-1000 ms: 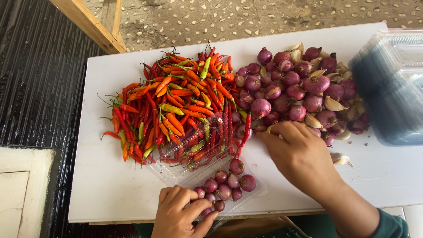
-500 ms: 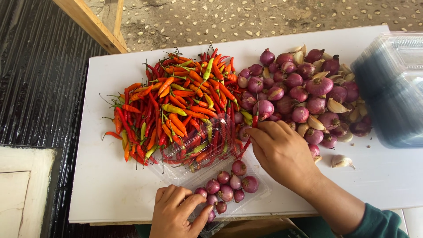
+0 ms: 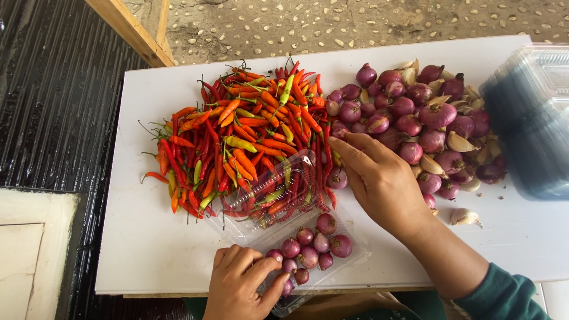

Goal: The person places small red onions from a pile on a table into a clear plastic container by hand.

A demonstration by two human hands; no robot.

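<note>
A clear clamshell box (image 3: 308, 249) of shallots (image 3: 308, 252) is steadied by the left hand (image 3: 240, 284), grip clenched on its edge, while the right hand (image 3: 379, 178), grip apparently released, is laid among loose shallots (image 3: 415, 118).

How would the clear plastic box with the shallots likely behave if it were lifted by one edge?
The clear plastic box looks thin-walled, so it would probably flex or twist. The shallots inside are round and loose, so they would likely roll toward the low side. Its open lid lies under chillies, which may drag or spill.
</note>
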